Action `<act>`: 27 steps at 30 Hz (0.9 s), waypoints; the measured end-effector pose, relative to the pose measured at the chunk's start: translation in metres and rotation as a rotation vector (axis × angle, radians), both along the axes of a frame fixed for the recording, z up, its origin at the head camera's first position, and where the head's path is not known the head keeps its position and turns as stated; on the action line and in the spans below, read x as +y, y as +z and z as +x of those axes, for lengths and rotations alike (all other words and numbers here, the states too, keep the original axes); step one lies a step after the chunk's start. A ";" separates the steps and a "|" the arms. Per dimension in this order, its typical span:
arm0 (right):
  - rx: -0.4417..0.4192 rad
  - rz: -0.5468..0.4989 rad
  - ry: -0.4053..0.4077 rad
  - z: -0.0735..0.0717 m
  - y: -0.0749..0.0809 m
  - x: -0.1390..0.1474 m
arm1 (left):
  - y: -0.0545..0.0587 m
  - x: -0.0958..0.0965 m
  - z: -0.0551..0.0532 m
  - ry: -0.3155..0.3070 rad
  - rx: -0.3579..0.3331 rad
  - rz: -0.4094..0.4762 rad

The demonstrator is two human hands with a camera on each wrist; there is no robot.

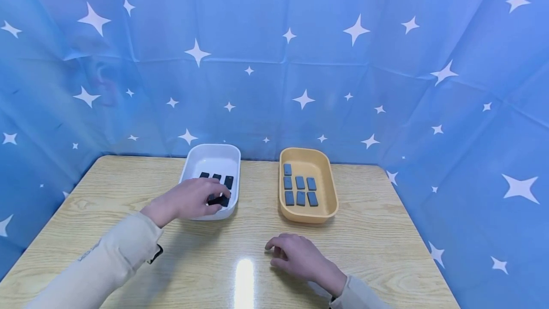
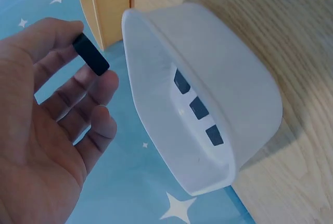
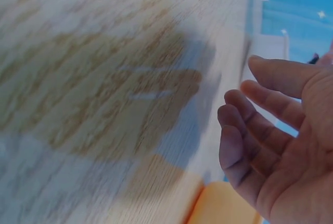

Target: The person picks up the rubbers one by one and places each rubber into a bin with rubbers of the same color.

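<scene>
My left hand (image 1: 195, 197) is over the near side of a white tub (image 1: 213, 154), its thumb and fingertips pinching a small black rectangular block (image 2: 91, 54). Under and beyond the fingers, several more black blocks (image 1: 229, 182) lie in the tub; the hand hides part of that group. To the right stands a yellow tub (image 1: 317, 163), where several blue-grey blocks (image 1: 300, 198) lie in rows toward its left side. My right hand (image 1: 298, 257) is in front of the yellow tub, low over the table, fingers loosely curled and holding nothing.
Both tubs stand near the back edge of a light wood-grain table (image 1: 257, 194), with a strip of tabletop between them. A blue curtain (image 1: 266, 85) with white stars hangs behind and along both sides. A bright reflection shows at the table's front middle.
</scene>
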State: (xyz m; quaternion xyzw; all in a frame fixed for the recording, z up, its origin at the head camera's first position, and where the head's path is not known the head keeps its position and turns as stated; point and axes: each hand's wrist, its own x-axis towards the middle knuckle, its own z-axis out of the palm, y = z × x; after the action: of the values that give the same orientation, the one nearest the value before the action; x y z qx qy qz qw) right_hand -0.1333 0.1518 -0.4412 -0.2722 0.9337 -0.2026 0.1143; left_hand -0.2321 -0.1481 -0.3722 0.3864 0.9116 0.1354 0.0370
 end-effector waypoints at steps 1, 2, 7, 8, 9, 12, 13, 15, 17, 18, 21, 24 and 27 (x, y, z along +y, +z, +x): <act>0.000 -0.001 0.000 0.000 0.000 0.000 | 0.000 0.000 -0.002 0.011 -0.004 0.000; -0.001 -0.001 -0.001 0.000 0.000 0.000 | 0.001 -0.001 -0.005 0.023 -0.010 -0.003; 0.000 0.000 0.000 0.000 -0.001 0.000 | 0.002 -0.003 -0.019 0.100 -0.032 -0.014; 0.000 0.000 -0.001 0.000 -0.001 0.000 | 0.002 -0.004 -0.022 0.121 -0.031 -0.022; -0.001 0.000 0.000 0.000 -0.001 0.001 | 0.002 -0.004 -0.025 0.143 -0.032 -0.030; 0.001 -0.002 0.002 0.000 -0.001 0.001 | 0.002 -0.007 -0.035 0.202 -0.031 -0.056; 0.000 -0.002 0.002 0.000 -0.001 0.001 | 0.002 -0.008 -0.039 0.221 -0.040 -0.063; 0.000 -0.002 0.002 0.000 0.000 0.001 | 0.003 -0.009 -0.044 0.261 -0.070 -0.071; -0.003 0.001 0.002 0.000 0.000 0.001 | 0.003 -0.010 -0.051 0.303 -0.091 -0.076; -0.005 0.002 0.001 0.000 0.000 0.001 | 0.003 -0.010 -0.054 0.322 -0.102 -0.078; -0.014 0.002 -0.001 -0.001 -0.001 0.002 | 0.002 -0.011 -0.064 0.358 -0.110 -0.083; -0.016 0.004 -0.002 -0.001 -0.002 0.003 | 0.001 -0.011 -0.074 0.393 -0.137 -0.075; -0.020 0.009 -0.006 -0.001 -0.003 0.004 | 0.000 -0.010 -0.083 0.457 -0.191 -0.063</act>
State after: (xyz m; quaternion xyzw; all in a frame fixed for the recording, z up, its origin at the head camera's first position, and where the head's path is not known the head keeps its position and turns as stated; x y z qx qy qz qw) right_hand -0.1342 0.1554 -0.4437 -0.2671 0.9342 -0.2014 0.1243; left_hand -0.3149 -0.1583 -0.3727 0.1542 0.9715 0.1477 0.1032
